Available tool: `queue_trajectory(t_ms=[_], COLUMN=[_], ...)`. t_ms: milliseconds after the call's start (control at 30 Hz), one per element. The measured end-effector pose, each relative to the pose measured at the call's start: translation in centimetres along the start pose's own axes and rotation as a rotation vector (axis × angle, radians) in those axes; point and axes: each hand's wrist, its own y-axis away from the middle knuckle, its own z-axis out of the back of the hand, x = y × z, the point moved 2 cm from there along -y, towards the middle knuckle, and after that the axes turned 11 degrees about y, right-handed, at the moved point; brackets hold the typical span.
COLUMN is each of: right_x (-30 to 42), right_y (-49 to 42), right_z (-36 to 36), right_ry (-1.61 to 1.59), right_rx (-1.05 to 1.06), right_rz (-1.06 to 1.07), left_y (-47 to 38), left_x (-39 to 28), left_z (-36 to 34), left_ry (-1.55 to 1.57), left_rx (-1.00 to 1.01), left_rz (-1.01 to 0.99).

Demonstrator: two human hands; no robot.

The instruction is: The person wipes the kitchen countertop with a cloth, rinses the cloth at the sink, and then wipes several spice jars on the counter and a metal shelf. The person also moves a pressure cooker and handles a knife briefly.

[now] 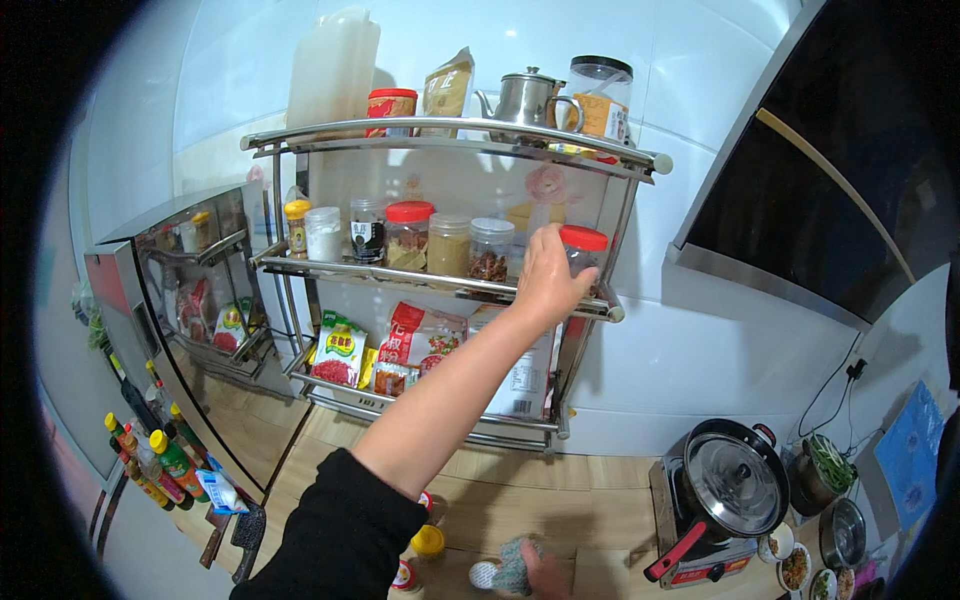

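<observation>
My left hand point(551, 274) reaches to the right end of the middle rack shelf, its fingers and thumb around a clear jar with a red lid point(583, 238). Left of it on that shelf stand a clear jar of dark dried spice point(491, 247), a jar of tan powder point(448, 247) and another red-lidded jar point(409, 240). Low in the view, my right hand point(546, 571), partly blurred, grips a grey-green patterned cloth point(513, 568) over the wooden counter. Red-lidded and yellow-lidded containers point(427, 540) stand left of the cloth, partly hidden by my left sleeve.
The metal rack point(450, 127) also holds a steel teapot point(525, 97) above and seasoning packets point(341, 349) below. At right, a lidded pan point(735, 484) sits on a portable stove point(667, 495), near small bowls point(793, 566). Bottles point(176, 465) and a cleaver point(249, 532) lie left.
</observation>
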Motion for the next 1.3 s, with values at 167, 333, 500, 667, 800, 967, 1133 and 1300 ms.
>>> queue_trajectory(t_ms=[167, 333, 500, 667, 800, 967, 1133, 1300], right_x=[1.9, 0.6, 0.1, 0.9, 11.5, 16.8, 15.1, 14.9], right_y=[1.0, 1.1, 0.5, 0.3, 5.4, 6.6, 6.1, 9.9], right_z=[0.7, 0.1, -1.3, 2.2, 8.6, 7.8, 5.5, 1.1], right_ry=[-0.007, -0.387, -0.661, -0.647, -0.718, -0.442, -1.081, -0.298], right_rx=[0.068, 0.139, 0.122, -0.223, -0.394, -0.505, 0.269, -0.409], right_rz=[-0.222, -0.188, -0.168, 0.184, 0.502, 0.914, 0.321, 0.627], left_y=[-3.2, -3.5, -3.6, 2.5, 13.4, 23.7, 28.2, 28.2], left_x=[3.6, 6.3, 4.4, -3.3, -4.9, -8.4, -9.4, -9.2], left_z=[-2.0, -3.6, -1.4, 2.9, 5.5, 7.3, 11.4, 12.8], left_ry=[0.332, 0.528, 0.327, 0.653, 0.803, 1.228, 0.955, 0.982], left_rx=[0.305, 0.423, 0.041, 0.064, 0.159, 0.037, 0.255, 0.021], left_rz=[0.571, 0.506, 0.225, -0.009, 0.216, 0.587, 0.494, 0.831])
